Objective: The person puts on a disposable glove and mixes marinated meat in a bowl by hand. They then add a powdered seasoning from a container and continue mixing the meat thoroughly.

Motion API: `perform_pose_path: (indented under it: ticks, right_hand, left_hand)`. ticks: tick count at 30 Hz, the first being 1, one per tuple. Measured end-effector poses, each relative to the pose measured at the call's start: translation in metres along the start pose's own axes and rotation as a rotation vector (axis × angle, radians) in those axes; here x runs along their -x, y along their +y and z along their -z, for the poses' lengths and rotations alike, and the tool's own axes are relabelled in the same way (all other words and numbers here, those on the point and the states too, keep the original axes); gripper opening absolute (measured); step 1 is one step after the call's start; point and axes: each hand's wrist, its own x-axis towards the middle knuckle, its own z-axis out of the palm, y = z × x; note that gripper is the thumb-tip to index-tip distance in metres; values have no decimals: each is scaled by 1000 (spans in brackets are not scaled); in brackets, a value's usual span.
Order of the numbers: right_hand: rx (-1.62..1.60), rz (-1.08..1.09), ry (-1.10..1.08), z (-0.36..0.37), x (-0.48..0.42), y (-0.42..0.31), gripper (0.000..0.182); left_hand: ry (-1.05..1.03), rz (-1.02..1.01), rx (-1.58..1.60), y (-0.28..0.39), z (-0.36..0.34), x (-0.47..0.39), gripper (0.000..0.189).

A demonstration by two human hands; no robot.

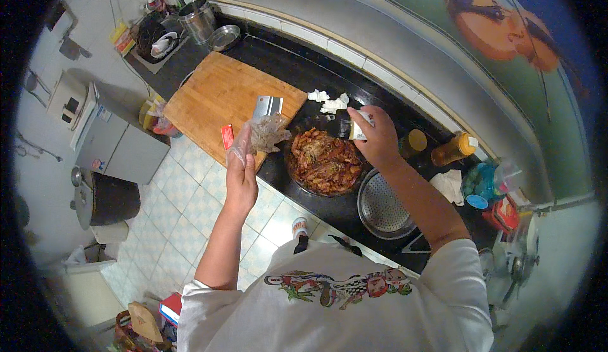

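A dark bottle (340,124) with a pale label is gripped in my right hand (378,139), tilted with its dark end over a bowl. That bowl holds reddish-brown seasoned meat pieces (325,162). My left hand (242,171) wears a clear plastic glove over the fingers and is held beside the bowl at the cutting board's edge. Crumpled translucent plastic (269,133) is at its fingertips; whether the hand grips it is unclear. Behind the plastic, a cleaver blade (268,107) lies on the wooden cutting board (209,86), with a small red packet (227,137) nearby.
A perforated metal steamer tray (385,204) sits right of the bowl. Crumpled white tissues (335,103) lie behind it. A yellow-capped bottle (454,149), a yellow-lidded jar (416,140) and a pale cloth (447,185) stand or lie farther right. A metal pot (197,20) is at the back left.
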Motion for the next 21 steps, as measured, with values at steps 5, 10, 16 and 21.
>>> perform_pose_path:
  ticks: [5,10,16,21]
  right_hand:
    - [12,-6,14,4,-2,6,69]
    - [-2,-8,64,1,-3,0,67]
    - [14,-113,-5,3,26,11,70]
    - [-12,-159,-21,17,50,4,77]
  left_hand:
    - [-15,-17,-17,3,-2,3,42]
    - [-22,-5,10,1,-5,3,42]
    - [-22,14,25,-2,-5,10,42]
    - [-18,25,11,1,-6,18,42]
